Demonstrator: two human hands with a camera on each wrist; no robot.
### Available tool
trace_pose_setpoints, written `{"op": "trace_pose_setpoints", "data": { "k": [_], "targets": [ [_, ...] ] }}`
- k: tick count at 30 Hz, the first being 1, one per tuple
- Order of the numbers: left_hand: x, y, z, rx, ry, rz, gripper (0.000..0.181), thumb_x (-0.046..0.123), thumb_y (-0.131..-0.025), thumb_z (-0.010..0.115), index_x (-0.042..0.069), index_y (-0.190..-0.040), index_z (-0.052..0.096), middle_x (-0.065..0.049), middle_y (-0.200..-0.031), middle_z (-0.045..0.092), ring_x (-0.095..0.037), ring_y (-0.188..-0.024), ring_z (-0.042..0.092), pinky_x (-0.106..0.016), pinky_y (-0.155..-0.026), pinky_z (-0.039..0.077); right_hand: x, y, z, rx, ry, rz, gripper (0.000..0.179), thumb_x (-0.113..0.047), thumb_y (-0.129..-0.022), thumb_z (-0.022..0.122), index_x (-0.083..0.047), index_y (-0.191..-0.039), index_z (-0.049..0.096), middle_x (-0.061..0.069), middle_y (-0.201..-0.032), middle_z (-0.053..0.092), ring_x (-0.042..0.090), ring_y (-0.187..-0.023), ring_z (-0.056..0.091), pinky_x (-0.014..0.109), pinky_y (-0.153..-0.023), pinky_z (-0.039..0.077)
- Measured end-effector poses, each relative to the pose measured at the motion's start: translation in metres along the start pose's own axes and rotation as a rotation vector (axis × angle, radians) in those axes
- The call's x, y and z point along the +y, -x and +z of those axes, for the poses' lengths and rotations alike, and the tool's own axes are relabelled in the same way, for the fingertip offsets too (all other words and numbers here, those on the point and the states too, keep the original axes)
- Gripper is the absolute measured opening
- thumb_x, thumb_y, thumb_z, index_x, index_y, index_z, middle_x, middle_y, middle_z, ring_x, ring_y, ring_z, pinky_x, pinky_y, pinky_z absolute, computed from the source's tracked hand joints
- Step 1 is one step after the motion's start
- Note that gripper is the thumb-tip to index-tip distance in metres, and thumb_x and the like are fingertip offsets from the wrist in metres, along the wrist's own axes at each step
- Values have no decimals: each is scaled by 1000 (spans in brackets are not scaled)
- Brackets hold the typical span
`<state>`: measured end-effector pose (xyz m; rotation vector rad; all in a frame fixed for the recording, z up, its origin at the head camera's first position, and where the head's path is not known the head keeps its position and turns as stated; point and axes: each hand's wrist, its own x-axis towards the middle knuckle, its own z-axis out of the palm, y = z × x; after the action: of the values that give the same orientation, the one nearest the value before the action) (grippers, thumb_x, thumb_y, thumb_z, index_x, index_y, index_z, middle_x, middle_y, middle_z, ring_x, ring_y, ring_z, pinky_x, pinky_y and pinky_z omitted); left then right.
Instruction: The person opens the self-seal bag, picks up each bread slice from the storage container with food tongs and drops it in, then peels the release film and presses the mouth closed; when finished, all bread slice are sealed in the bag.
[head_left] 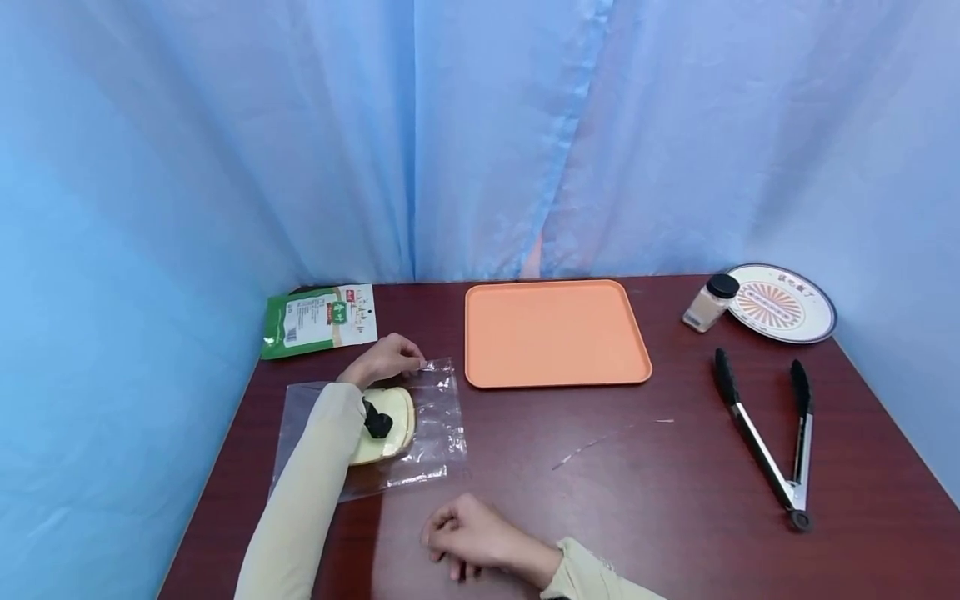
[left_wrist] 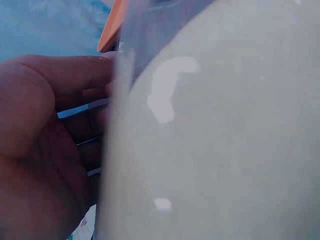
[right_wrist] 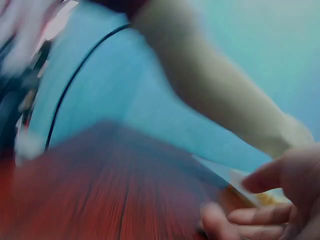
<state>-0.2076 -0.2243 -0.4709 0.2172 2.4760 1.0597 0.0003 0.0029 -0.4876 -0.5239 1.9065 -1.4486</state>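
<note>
Left hand: The left hand (head_left: 384, 360) is stretched out to the top edge of the clear bag (head_left: 437, 429). The edge is pinched by its fingers and thumb near the far right corner.
Right hand: The right hand (head_left: 472, 532) is held nearer the front, just beside the bag but apart from it. Its fingers are loosely bent, and nothing is gripped.
Clear bag: It is laid flat on the left part of the table (head_left: 517, 442), and partly covered by the left arm.
Bread: Pale sliced bread (head_left: 403, 417) with a brown edge can be seen inside the bag. Part of it is hidden by a small black thing (head_left: 378, 421) on the left wrist.
Packet: A green and white packet (head_left: 321, 321) is set behind the bag, at the back left.
Tray: An orange tray (head_left: 555, 333) is placed at the middle of the back.
Right side: A small jar with a black lid (head_left: 705, 308) is seen just beside a white plate (head_left: 806, 312). In front of them, tongs (head_left: 759, 451) are left spread wide.
Thin strip: A thin clear strip (head_left: 581, 450) is seen between the bag and the tongs.
Back: Blue curtains (head_left: 480, 142) are hung behind the table.
</note>
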Motion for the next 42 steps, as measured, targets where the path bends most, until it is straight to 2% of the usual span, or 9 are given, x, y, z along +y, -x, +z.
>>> {"op": "trace_pose_setpoints", "data": {
  "k": [1, 3, 5, 7, 10, 17, 27, 36, 42],
  "targets": [
    [0, -1, 0, 2, -6, 5, 20, 14, -96, 63, 1, -102, 77, -11, -86, 72, -14, -74, 61, -26, -70, 51, -3, 3, 0, 22, 242, -130, 16, -20, -90, 69, -7, -99, 73, -1, -78, 74, -1, -55, 62, 18, -50, 50],
    [0, -2, -2, 4, -10, 9, 20, 14, -96, 64, 0, -101, 76, -11, -87, 72, -14, -74, 60, -26, -69, 50, -8, 6, 0, 180, 724, -386, 20, -24, -87, 73, -14, -104, 74, -5, -92, 75, -1, -73, 66, 17, -63, 53],
    [0, -2, -2, 5, -15, 2, 20, 14, -96, 64, 0, -102, 76, -11, -87, 72, -14, -73, 60, -25, -68, 50, -10, 4, 1, 346, 1068, -563, 33, -34, -86, 74, -17, -114, 70, -6, -110, 72, 5, -97, 66, 20, -81, 54],
    [0, -2, -2, 5, -19, -6, 20, 14, -96, 64, 0, -102, 76, -10, -88, 72, -14, -74, 60, -25, -68, 50, -8, 0, 3, 405, 1253, -619, 50, -46, -87, 71, -15, -126, 64, -1, -127, 66, 14, -114, 63, 29, -93, 52],
    [0, -1, -2, 0, -19, -11, 20, 14, -96, 63, 0, -103, 76, -12, -89, 72, -14, -74, 61, -25, -68, 49, -3, -6, 7, 366, 1401, -575, 71, -63, -89, 61, -14, -139, 53, 4, -146, 55, 22, -133, 53, 40, -104, 44],
    [0, 1, -3, 4, -10, 10, 18, 10, -96, 62, -1, -100, 76, -14, -90, 73, -15, -73, 61, -26, -67, 49, 10, -6, 7, 261, 1491, -428, 87, -77, -90, 43, -12, -147, 48, 5, -150, 54, 24, -144, 45, 54, -109, 38],
    [-6, 9, -10, 18, 4, -12, 19, 7, -97, 60, -3, -97, 76, -15, -85, 72, -17, -72, 63, -29, -68, 52, 14, 0, -15, 305, 1493, -461, 88, -80, -85, 48, -15, -145, 50, -1, -140, 61, 30, -147, 40, 59, -109, 37],
    [-29, 27, -20, 47, 15, -34, 20, 11, -99, 58, 0, -99, 76, -14, -94, 73, -15, -77, 61, -28, -72, 49, 19, 2, -46, 244, 1434, -374, 90, -80, -86, 47, -17, -150, 43, 0, -148, 55, 35, -152, 30, 65, -113, 32],
    [-44, 44, -22, 89, 47, -74, 22, 12, -100, 58, 0, -100, 76, -11, -89, 71, -17, -75, 59, -30, -71, 49, 24, -3, -68, 268, 1405, -380, 90, -81, -84, 49, -19, -150, 44, 4, -150, 54, 38, -151, 31, 68, -113, 30]
  ]
}}
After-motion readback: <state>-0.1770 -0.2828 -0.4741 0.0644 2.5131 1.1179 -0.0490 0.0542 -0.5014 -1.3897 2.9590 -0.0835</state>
